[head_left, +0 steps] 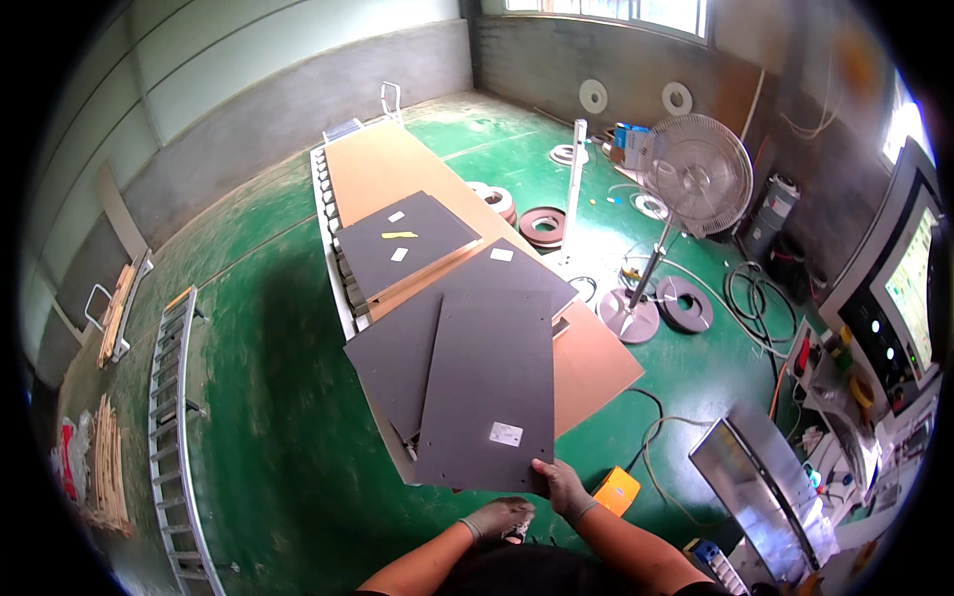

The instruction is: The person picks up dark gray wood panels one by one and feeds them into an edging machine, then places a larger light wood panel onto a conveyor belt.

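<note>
A dark grey rectangular panel with small drilled holes and a white label lies in front of me, over another dark panel set at an angle. Gripping the near right corner of the top panel is my gloved right hand, its thumb on the upper face. My left hand, also gloved, is just short of the panel's near edge, apart from it. Its fingers point right, loosely bent, with nothing visible in them. Farther off, a stack of dark panels bears white labels and a yellow strip.
Under the panels runs a long roller conveyor carrying brown board. To the right stand a pedestal fan, edging rolls, an orange box and a machine with a screen. A ladder lies at left.
</note>
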Action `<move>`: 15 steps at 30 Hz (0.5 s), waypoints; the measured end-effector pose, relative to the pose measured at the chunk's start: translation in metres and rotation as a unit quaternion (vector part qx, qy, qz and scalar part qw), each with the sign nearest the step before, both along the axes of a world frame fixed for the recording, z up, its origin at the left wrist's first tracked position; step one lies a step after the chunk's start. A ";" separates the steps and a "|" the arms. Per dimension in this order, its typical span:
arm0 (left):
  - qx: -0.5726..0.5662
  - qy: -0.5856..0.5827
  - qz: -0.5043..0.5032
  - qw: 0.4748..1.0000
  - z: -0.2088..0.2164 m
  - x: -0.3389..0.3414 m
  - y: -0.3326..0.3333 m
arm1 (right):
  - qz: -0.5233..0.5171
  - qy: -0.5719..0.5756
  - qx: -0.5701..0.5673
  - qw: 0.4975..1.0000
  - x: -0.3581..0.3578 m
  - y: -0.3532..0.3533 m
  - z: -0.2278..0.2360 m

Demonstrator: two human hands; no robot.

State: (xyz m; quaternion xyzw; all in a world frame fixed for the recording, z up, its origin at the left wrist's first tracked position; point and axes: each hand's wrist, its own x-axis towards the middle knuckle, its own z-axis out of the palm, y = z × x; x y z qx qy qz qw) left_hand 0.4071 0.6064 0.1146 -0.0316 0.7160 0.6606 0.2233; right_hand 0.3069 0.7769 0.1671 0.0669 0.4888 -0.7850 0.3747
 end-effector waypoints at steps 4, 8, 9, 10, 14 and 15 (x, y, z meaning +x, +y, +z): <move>0.293 -0.155 0.199 0.922 0.007 0.008 -0.065 | -0.085 -0.018 -0.009 0.996 0.021 0.047 -0.001; 0.403 -0.227 0.296 0.836 0.041 -0.019 -0.065 | -0.195 -0.037 0.089 0.976 0.019 0.100 0.007; 0.443 -0.204 0.285 0.825 0.049 -0.037 -0.062 | -0.222 -0.021 0.094 0.970 0.014 0.114 0.002; 0.482 -0.180 0.274 0.812 0.058 -0.056 -0.059 | -0.217 -0.006 0.107 0.970 0.008 0.129 -0.001; 0.455 -0.088 0.270 0.844 0.067 -0.140 -0.042 | -0.215 0.073 0.191 0.955 -0.001 0.175 0.011; 0.420 -0.106 0.264 0.862 0.061 -0.151 -0.043 | -0.222 0.094 0.189 0.952 -0.002 0.172 0.039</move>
